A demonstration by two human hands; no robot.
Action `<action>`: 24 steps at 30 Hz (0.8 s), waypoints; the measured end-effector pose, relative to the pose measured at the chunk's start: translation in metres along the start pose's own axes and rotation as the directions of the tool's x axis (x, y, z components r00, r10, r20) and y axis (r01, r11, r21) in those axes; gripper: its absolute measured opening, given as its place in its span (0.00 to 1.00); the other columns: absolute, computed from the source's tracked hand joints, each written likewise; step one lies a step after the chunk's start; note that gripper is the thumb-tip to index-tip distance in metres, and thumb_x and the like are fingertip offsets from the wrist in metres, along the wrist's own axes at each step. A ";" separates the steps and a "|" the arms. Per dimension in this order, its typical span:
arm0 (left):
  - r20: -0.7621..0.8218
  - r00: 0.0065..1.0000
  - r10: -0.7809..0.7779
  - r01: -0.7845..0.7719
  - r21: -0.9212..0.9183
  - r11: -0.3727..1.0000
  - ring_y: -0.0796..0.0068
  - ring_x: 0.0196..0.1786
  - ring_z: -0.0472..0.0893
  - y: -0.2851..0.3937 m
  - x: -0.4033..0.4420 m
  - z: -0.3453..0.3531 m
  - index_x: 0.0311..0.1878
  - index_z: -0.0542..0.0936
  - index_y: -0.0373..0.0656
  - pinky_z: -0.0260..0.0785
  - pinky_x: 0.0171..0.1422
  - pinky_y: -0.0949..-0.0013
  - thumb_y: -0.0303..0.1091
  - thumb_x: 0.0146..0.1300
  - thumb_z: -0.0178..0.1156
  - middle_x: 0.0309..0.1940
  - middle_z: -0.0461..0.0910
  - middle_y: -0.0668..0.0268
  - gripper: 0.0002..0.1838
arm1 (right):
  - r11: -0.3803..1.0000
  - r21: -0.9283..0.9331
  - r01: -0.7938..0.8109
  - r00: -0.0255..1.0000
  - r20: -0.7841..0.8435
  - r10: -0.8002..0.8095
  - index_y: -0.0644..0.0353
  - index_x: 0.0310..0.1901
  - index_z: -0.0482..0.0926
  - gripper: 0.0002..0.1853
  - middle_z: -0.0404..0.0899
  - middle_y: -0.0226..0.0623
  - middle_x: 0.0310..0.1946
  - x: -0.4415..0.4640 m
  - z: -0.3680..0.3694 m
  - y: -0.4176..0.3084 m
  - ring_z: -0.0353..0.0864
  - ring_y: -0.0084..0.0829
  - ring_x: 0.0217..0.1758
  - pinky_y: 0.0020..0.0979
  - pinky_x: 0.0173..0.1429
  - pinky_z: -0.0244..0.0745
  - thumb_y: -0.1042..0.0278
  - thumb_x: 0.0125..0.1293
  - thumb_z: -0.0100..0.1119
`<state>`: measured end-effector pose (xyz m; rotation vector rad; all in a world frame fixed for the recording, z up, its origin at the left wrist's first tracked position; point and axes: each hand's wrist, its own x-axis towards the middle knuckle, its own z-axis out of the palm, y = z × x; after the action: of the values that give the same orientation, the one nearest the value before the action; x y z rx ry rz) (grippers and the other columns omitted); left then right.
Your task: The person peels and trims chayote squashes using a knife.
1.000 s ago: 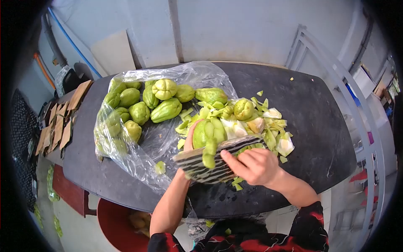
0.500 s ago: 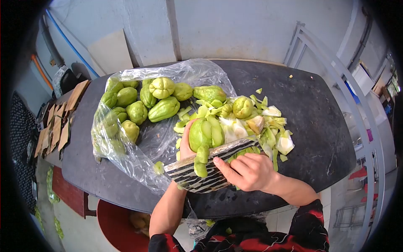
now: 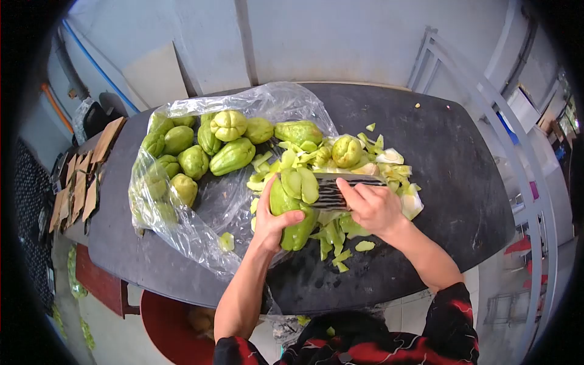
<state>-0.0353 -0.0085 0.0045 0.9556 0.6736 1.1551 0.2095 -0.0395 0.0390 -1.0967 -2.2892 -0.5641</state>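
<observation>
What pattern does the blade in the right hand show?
The blade shows dark and pale stripes, in the head view.

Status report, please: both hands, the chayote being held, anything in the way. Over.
Left hand gripping partly peeled chayote. Right hand holding striped blade close beside it. Loose peelings scattered nearby.

bright green chayote (image 3: 297, 236) – black-and-pale striped blade (image 3: 330, 196) – dark grey table (image 3: 453, 161), red tub (image 3: 159, 325)

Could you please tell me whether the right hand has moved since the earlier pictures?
Yes, the right hand has moved away from the near edge of the table, toward its far side.
</observation>
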 end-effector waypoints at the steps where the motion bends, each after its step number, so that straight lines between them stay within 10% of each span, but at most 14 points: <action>1: -0.003 1.000 -0.023 0.023 -0.023 0.999 0.65 0.63 0.78 0.003 0.003 0.003 0.76 0.61 0.37 0.70 0.71 0.62 0.28 0.38 0.77 0.62 0.77 0.60 0.57 | 1.000 0.015 -0.009 1.000 -0.015 0.009 0.67 0.56 0.83 0.21 0.73 0.29 0.21 0.002 0.004 0.007 0.77 0.25 0.16 0.29 0.21 0.75 0.72 0.60 0.61; 24: 0.039 0.999 0.026 -0.021 -0.122 0.992 0.57 0.69 0.73 0.036 -0.003 0.002 0.79 0.57 0.43 0.67 0.74 0.56 0.28 0.49 0.76 0.69 0.70 0.54 0.54 | 0.962 0.124 -0.244 0.970 0.042 0.240 0.61 0.58 0.82 0.27 0.81 0.35 0.28 -0.013 -0.027 0.007 0.84 0.36 0.25 0.35 0.31 0.81 0.74 0.53 0.68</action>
<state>-0.0506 -0.0078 0.0371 0.8832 0.5544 1.1812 0.2290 -0.0584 0.0528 -1.3014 -2.1375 -0.3031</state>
